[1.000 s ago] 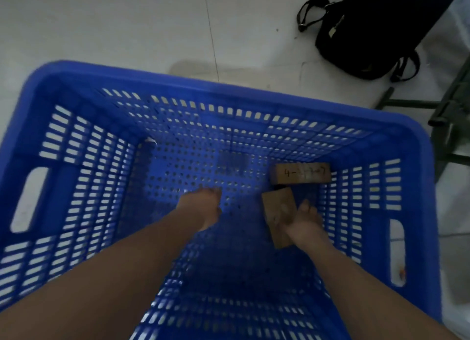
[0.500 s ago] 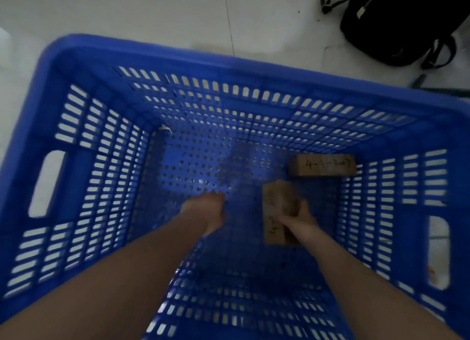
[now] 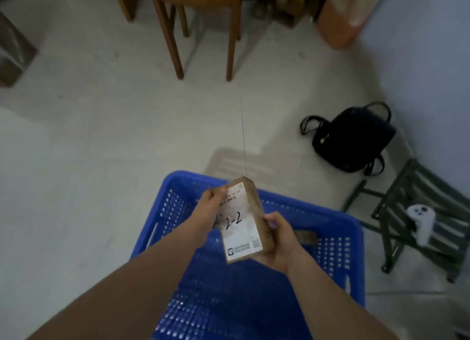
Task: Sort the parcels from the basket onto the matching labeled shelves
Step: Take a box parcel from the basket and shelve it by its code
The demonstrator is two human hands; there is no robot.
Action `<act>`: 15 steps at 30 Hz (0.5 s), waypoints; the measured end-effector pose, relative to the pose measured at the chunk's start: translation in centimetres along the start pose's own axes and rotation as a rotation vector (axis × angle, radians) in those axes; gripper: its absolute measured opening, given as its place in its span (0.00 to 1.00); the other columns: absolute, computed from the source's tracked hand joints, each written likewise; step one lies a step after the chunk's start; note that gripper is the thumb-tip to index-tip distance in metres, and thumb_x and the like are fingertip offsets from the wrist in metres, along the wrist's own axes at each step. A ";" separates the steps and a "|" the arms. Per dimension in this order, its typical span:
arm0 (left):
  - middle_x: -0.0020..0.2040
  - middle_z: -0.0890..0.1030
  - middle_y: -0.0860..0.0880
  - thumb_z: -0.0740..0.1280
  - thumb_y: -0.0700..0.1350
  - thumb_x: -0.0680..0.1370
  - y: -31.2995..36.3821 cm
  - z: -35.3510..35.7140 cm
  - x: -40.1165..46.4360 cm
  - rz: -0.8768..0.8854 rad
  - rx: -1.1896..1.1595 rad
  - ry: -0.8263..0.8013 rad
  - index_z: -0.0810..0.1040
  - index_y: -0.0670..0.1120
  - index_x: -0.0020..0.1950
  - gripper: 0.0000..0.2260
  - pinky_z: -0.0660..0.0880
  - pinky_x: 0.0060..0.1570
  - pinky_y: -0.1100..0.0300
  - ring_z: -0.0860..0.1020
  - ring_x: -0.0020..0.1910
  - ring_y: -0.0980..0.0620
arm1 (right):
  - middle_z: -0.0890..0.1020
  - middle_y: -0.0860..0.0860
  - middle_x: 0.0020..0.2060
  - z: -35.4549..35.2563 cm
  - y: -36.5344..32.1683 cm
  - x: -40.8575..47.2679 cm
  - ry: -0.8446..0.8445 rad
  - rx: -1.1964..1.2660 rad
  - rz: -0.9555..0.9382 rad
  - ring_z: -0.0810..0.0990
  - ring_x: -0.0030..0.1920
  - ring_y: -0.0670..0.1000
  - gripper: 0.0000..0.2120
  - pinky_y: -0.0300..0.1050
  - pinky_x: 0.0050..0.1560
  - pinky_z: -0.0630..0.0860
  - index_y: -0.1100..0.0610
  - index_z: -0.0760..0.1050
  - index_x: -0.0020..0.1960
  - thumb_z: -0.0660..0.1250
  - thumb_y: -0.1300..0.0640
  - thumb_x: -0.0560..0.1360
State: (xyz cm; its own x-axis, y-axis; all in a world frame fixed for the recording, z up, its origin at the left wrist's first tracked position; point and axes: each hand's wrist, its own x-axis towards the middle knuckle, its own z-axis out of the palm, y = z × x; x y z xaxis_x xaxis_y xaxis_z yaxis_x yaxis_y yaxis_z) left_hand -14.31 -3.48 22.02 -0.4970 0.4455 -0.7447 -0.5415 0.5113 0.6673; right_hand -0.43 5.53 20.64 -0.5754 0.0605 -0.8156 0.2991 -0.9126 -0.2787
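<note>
— What is held, and how?

— A small cardboard parcel [image 3: 241, 220] is held above the blue plastic basket [image 3: 330, 228], with its white label turned up. "2-2" is handwritten on the label; the smaller printed lines and the square code near the bottom edge are too blurred to be read. The parcel's upper left edge is pinched by the left hand [image 3: 212, 200], thumb on the label. Its lower right side is gripped by the right hand [image 3: 278, 238], whose fingers are curled around the brown side; the fingertips underneath are hidden by the box.

— Can anything be seen inside the basket?

— A second brown parcel [image 3: 305, 236] is partly seen behind the right hand, against the right wall; any writing on it cannot be made out. Much of the basket floor is covered by the forearms, and the near rim is cut off by the frame.

— And around it?

— A black backpack [image 3: 353, 139] is lying on the pale floor. A dark slatted stool [image 3: 417, 212] is seen beside the basket, with a white plush toy [image 3: 422, 222] on it. Wooden chair legs [image 3: 203, 34] are cut off at the top.
</note>
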 end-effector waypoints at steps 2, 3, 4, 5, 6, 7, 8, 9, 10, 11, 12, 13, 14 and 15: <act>0.54 0.80 0.45 0.58 0.51 0.81 5.0 -0.5 -3.1 0.058 -0.084 -0.057 0.72 0.52 0.54 0.06 0.78 0.42 0.54 0.79 0.46 0.49 | 0.80 0.63 0.58 3.4 -2.8 -3.1 -0.043 -0.013 -0.050 0.77 0.57 0.64 0.23 0.59 0.56 0.74 0.64 0.76 0.60 0.58 0.54 0.70; 0.52 0.81 0.46 0.59 0.49 0.81 7.5 -0.7 -4.8 0.093 -0.111 -0.073 0.72 0.53 0.54 0.05 0.79 0.40 0.56 0.80 0.44 0.49 | 0.79 0.63 0.59 5.2 -4.3 -4.9 -0.059 -0.033 -0.075 0.77 0.59 0.64 0.23 0.60 0.56 0.74 0.64 0.75 0.62 0.57 0.55 0.71; 0.51 0.82 0.46 0.60 0.48 0.81 10.1 -0.8 -6.6 0.138 -0.132 -0.081 0.73 0.53 0.56 0.05 0.80 0.38 0.56 0.81 0.44 0.49 | 0.78 0.63 0.60 7.0 -5.9 -6.6 -0.077 -0.068 -0.101 0.76 0.60 0.65 0.23 0.62 0.57 0.74 0.63 0.75 0.63 0.55 0.55 0.72; 0.51 0.82 0.46 0.61 0.47 0.81 12.6 -0.9 -8.2 0.187 -0.140 -0.084 0.73 0.53 0.59 0.08 0.80 0.39 0.55 0.82 0.44 0.48 | 0.78 0.62 0.61 8.8 -7.5 -8.4 -0.079 -0.110 -0.136 0.76 0.61 0.65 0.22 0.63 0.58 0.73 0.62 0.74 0.64 0.55 0.54 0.74; 0.52 0.82 0.44 0.62 0.47 0.80 15.2 -1.0 -10.1 0.231 -0.144 -0.083 0.72 0.53 0.62 0.11 0.81 0.41 0.53 0.82 0.45 0.46 | 0.78 0.62 0.60 10.5 -9.1 -10.3 -0.073 -0.154 -0.185 0.76 0.60 0.65 0.22 0.63 0.59 0.73 0.61 0.74 0.64 0.56 0.52 0.75; 0.52 0.82 0.43 0.64 0.46 0.79 17.8 -1.1 -11.9 0.276 -0.133 -0.081 0.71 0.53 0.64 0.14 0.81 0.43 0.52 0.82 0.46 0.45 | 0.78 0.62 0.57 12.2 -10.7 -12.3 -0.071 -0.191 -0.239 0.77 0.57 0.64 0.23 0.60 0.58 0.74 0.61 0.74 0.64 0.59 0.49 0.74; 0.51 0.83 0.42 0.65 0.46 0.79 20.4 -1.2 -13.7 0.324 -0.120 -0.077 0.71 0.54 0.65 0.15 0.81 0.43 0.52 0.82 0.45 0.45 | 0.79 0.60 0.51 14.0 -12.4 -14.5 -0.078 -0.221 -0.295 0.78 0.50 0.61 0.24 0.55 0.52 0.76 0.60 0.74 0.63 0.62 0.47 0.73; 0.50 0.83 0.42 0.66 0.46 0.78 23.0 -1.4 -15.5 0.367 -0.106 -0.076 0.71 0.53 0.65 0.16 0.81 0.41 0.54 0.83 0.44 0.45 | 0.79 0.57 0.45 15.9 -14.2 -16.8 -0.091 -0.256 -0.349 0.78 0.43 0.57 0.23 0.49 0.45 0.76 0.59 0.75 0.61 0.63 0.45 0.72; 0.48 0.83 0.43 0.67 0.46 0.78 25.6 -1.4 -17.4 0.405 -0.113 -0.078 0.71 0.53 0.65 0.16 0.81 0.39 0.55 0.83 0.42 0.47 | 0.79 0.54 0.42 17.7 -16.0 -18.9 -0.110 -0.310 -0.397 0.77 0.39 0.53 0.22 0.46 0.42 0.75 0.58 0.75 0.61 0.62 0.44 0.73; 0.47 0.84 0.44 0.67 0.46 0.78 28.1 -1.3 -19.2 0.438 -0.120 -0.076 0.71 0.52 0.65 0.16 0.80 0.38 0.57 0.83 0.41 0.48 | 0.80 0.52 0.41 19.5 -17.8 -21.2 -0.129 -0.373 -0.436 0.77 0.40 0.52 0.21 0.46 0.42 0.76 0.56 0.75 0.61 0.60 0.44 0.75; 0.45 0.84 0.45 0.67 0.45 0.78 30.7 -1.2 -21.1 0.473 -0.131 -0.077 0.71 0.52 0.64 0.15 0.80 0.36 0.58 0.83 0.40 0.50 | 0.81 0.52 0.45 21.5 -19.5 -23.6 -0.139 -0.443 -0.471 0.79 0.43 0.53 0.20 0.48 0.45 0.77 0.55 0.74 0.63 0.60 0.44 0.77; 0.44 0.83 0.46 0.67 0.45 0.77 33.2 -1.0 -23.1 0.503 -0.138 -0.085 0.70 0.53 0.62 0.15 0.80 0.35 0.59 0.82 0.39 0.51 | 0.82 0.53 0.50 23.2 -21.1 -25.9 -0.140 -0.504 -0.509 0.80 0.49 0.55 0.19 0.52 0.51 0.78 0.54 0.72 0.64 0.63 0.47 0.77; 0.44 0.83 0.47 0.68 0.45 0.77 35.6 -0.7 -25.3 0.533 -0.152 -0.105 0.69 0.54 0.62 0.15 0.80 0.36 0.58 0.82 0.39 0.51 | 0.82 0.54 0.54 24.9 -22.6 -28.2 -0.137 -0.551 -0.549 0.80 0.53 0.57 0.19 0.55 0.54 0.78 0.54 0.71 0.65 0.65 0.51 0.76; 0.46 0.83 0.47 0.68 0.45 0.77 37.9 -0.4 -27.4 0.562 -0.165 -0.126 0.69 0.54 0.64 0.17 0.80 0.37 0.56 0.82 0.40 0.50 | 0.82 0.54 0.55 26.4 -24.0 -30.7 -0.124 -0.586 -0.594 0.80 0.55 0.58 0.19 0.55 0.53 0.78 0.53 0.71 0.65 0.67 0.56 0.75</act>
State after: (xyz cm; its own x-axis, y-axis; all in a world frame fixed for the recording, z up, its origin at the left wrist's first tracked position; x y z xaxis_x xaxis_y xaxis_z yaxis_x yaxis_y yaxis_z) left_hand -21.50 3.37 67.72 -0.6592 0.7033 -0.2662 -0.3221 0.0558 0.9451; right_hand -10.01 14.91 65.72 -0.8310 0.3886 -0.3980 0.2468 -0.3837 -0.8899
